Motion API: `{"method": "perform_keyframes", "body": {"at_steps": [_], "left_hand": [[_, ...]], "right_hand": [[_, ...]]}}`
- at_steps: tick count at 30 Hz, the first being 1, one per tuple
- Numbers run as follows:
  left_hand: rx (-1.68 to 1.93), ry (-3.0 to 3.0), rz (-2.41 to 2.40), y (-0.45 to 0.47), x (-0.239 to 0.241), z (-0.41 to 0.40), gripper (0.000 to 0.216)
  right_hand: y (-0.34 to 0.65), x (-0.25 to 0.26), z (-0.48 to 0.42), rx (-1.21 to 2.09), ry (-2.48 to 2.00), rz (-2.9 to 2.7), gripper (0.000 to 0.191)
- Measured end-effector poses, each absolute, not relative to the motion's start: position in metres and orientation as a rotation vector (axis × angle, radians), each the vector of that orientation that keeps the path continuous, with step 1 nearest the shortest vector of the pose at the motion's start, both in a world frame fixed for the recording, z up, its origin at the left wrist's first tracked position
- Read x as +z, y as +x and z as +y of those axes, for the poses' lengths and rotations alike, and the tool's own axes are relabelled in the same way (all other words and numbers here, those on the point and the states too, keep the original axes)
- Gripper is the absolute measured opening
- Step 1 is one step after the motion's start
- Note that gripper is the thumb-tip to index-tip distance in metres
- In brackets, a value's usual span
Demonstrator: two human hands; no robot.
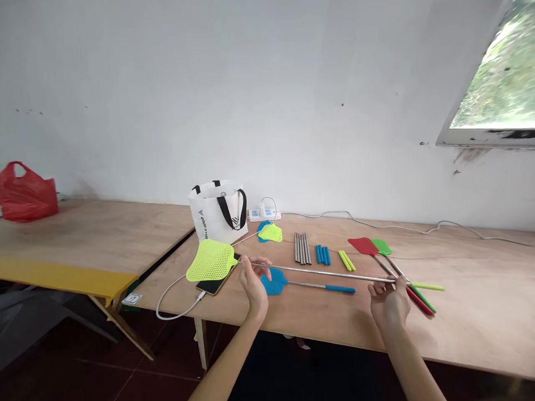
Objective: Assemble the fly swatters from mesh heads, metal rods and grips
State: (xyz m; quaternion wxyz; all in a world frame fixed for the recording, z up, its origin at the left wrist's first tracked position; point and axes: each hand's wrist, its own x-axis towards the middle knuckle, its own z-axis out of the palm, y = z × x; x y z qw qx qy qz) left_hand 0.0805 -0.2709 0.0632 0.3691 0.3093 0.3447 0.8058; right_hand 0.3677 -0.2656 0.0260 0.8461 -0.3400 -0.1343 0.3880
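Note:
I hold a long fly swatter across the table between both hands. Its yellow-green mesh head [211,260] hangs at the left over a phone [215,283]. My left hand [253,281] pinches the metal rod [321,273] near the head. At the rod's other end, next to the yellow-green grip [428,287], my right hand [388,301] is closed on it. A blue swatter [292,284] lies on the table just under the rod. Red [363,245] and green [381,246] swatters lie by my right hand.
On the plywood table [460,328] lie several bare metal rods [301,248], blue grips [322,254], yellow-green grips [346,260], a white tote bag [218,210], a power strip [264,214] and a charging cable [173,303]. A red plastic bag [25,192] sits on the left table.

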Motion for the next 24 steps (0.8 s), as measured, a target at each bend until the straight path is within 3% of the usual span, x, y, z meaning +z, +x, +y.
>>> {"method": "perform_keyframes", "body": {"at_steps": [10,17,24], "left_hand": [[1.497,1.026,0.859,0.147,0.031,-0.306,0.074],[1.503,1.166,0.862,0.15,0.021,-0.319,0.058],[1.352,1.146,0.841,0.142,0.017,-0.305,0.066]], "right_hand": [[0.259,0.037,-0.311,1.18,-0.797,-0.714,0.047],[0.235,0.033,-0.327,1.336,-0.86,-0.9,0.055],[0.236,0.021,-0.319,1.364,-0.903,-0.953,0.055]]}}
